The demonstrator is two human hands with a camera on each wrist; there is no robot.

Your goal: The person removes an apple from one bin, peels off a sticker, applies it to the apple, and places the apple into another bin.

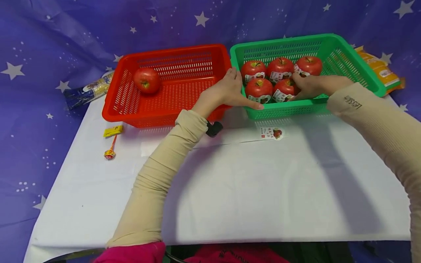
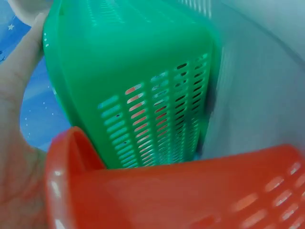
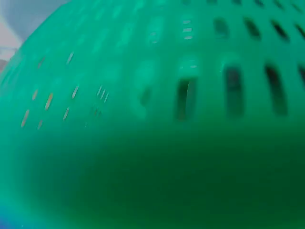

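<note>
Green plastic forms the basket [image 1: 342, 58] that serves as the landmark here; it stands on the bench [image 1: 230, 190], and the red basket [image 1: 184, 76] touches its left wall. Five labelled apples [image 1: 259, 87] lie inside the green basket in two rows.

The right hand [image 1: 307, 86] reaches over the near rim of the green basket, and its fingers are curled round the right-hand apple [image 1: 285, 89] of the near row. The left hand [image 1: 227, 91] rests against the left near corner of the green basket, fingers straight and together, with one finger laid along the near rim.

Judged step: grasping an apple while the basket is steadied. One apple [image 1: 147, 80] without a visible label lies in the red basket, left of the green one, and a loose label [image 1: 271, 133] lies on the bench just in front of the green basket. The next move probably calls for a firm hold and a clean lift clear of the neighbouring apples and the rim.

The bench carries a white cover. A lollipop [image 1: 110, 151] and a yellow wrapper [image 1: 113, 130] lie well left of the green basket; an orange packet [image 1: 381, 69] lies just beside its right wall. A blue star-printed cloth [image 1: 49, 44] hangs behind it.
</note>
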